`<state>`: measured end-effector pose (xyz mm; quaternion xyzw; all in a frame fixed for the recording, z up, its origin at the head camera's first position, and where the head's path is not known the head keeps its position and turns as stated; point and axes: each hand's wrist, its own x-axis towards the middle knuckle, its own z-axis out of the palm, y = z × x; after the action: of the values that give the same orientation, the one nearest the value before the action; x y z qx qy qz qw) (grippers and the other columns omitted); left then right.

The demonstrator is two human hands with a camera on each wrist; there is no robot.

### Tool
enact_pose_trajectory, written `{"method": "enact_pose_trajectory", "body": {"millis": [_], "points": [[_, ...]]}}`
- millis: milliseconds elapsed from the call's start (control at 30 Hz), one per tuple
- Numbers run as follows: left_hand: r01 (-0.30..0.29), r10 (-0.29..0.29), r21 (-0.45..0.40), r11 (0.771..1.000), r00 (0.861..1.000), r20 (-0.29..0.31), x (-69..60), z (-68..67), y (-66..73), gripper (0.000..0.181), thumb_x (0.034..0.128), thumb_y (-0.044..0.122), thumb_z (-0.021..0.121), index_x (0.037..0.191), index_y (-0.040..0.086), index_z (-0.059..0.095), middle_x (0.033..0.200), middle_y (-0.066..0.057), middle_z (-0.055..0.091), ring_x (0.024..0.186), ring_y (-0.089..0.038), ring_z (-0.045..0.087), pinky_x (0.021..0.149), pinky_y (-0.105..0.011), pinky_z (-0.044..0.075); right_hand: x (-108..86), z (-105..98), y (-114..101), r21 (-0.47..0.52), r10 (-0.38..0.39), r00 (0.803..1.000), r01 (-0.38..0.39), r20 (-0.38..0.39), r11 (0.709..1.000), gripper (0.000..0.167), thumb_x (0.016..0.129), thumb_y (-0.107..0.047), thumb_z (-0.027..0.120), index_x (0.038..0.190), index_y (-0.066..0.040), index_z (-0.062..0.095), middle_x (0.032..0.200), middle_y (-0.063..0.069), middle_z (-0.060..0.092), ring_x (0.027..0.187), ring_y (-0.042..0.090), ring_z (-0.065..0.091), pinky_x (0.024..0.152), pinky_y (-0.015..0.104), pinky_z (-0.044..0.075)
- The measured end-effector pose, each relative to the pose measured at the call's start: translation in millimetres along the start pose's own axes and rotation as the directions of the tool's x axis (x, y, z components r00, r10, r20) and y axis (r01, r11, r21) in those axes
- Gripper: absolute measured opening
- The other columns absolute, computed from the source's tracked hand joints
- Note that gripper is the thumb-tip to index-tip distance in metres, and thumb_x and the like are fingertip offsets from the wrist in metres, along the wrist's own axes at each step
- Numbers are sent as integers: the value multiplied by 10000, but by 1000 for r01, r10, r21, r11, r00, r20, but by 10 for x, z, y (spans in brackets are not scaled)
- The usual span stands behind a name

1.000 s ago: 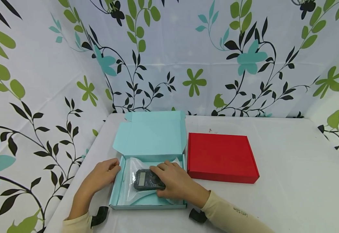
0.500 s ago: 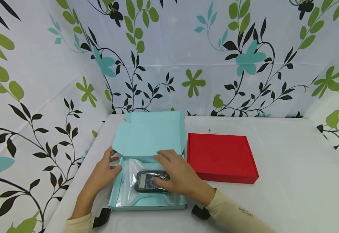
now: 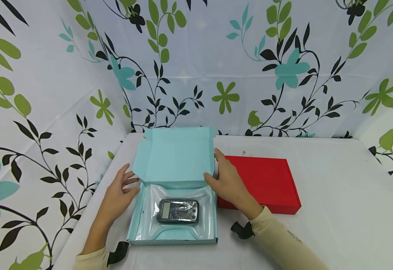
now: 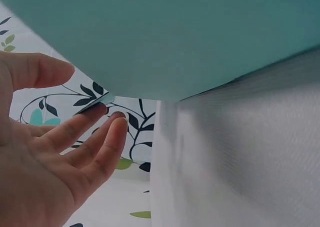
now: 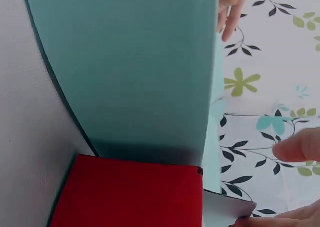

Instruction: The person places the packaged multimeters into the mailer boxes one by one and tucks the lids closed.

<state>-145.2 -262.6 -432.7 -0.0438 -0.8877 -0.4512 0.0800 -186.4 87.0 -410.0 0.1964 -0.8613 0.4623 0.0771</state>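
A light-blue box (image 3: 138, 221) lies with its lid (image 3: 176, 157) raised and tilted back. Inside, a black multimeter (image 3: 179, 210) rests on clear plastic wrap (image 3: 154, 191). My left hand (image 3: 115, 198) is at the box's left side, fingers spread near the lid's left flap; in the left wrist view the fingertips of that hand (image 4: 65, 152) meet the flap's edge. On the right, my right hand (image 3: 231, 183) has its fingers extended along the lid's right edge, and in the right wrist view a fingertip of the hand (image 5: 300, 187) touches a side flap (image 5: 227, 207).
A closed red box (image 3: 267, 180) lies directly right of the blue box, partly behind my right hand. White cloth (image 3: 338, 195) covers the table, and a leaf-patterned curtain (image 3: 196, 67) hangs behind and to the left.
My right hand has let go of the multimeter and moved up and right to the lid's right edge. The left hand has shifted slightly up, its fingers now more spread.
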Motion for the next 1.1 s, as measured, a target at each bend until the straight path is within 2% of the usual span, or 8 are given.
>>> {"method": "enact_pose_trajectory", "body": {"millis": [200,367,433,600,667,933,1100], "points": [[-72,72,8,997,996,-43,-10,7,29,802,959,-29,646,1651,64,251,1461,-206,557,1238,-370,612,931,-563,527,-8,-39,-33,55,-1,995,6,-97,998,744,932,-131,735,1558,37,370,1423,216,587,1276,392,572,959,581,521],[-93,92,-1,996,994,-54,-18,7,47,792,954,-41,640,1648,72,275,1446,-216,556,1238,-384,605,933,-572,524,-10,-57,-36,99,16,995,-6,-103,995,666,948,-96,706,1535,36,419,1398,213,604,1238,420,594,910,571,552],[-97,98,9,995,994,-56,-19,7,45,792,954,-38,642,1648,76,277,1444,-208,557,1234,-374,609,930,-515,539,-11,-69,-48,118,29,995,-17,-100,993,633,955,-95,692,1524,31,444,1387,200,613,1230,407,601,906,561,557],[-109,111,28,994,991,-69,-16,13,36,747,954,-32,646,1627,82,343,1428,-185,569,1218,-360,619,886,-256,519,-8,-116,-76,196,74,992,-53,-102,979,571,964,-67,679,1498,24,497,1333,174,639,1203,345,622,941,503,550],[-113,114,26,993,991,-75,-18,15,39,710,956,-28,643,1607,84,386,1416,-181,577,1214,-363,619,874,-212,498,-7,-137,-83,211,82,992,-59,-100,976,555,968,-62,676,1493,16,514,1305,167,649,1190,336,632,946,486,547],[-153,153,5,988,982,-111,-34,12,99,610,953,-63,638,1531,67,491,1414,-152,595,1221,-350,618,876,-166,484,-21,-186,-116,164,50,994,-33,-100,986,444,974,-72,651,1411,1,625,1237,114,668,1128,291,660,937,497,556],[-200,194,-26,979,970,-147,-34,17,132,525,934,-98,637,1439,25,567,1415,-145,607,1212,-348,632,869,-150,490,-45,-209,-144,136,48,993,-33,-108,990,423,947,-52,648,1368,-13,669,1299,99,669,1159,312,645,871,476,587]]}}
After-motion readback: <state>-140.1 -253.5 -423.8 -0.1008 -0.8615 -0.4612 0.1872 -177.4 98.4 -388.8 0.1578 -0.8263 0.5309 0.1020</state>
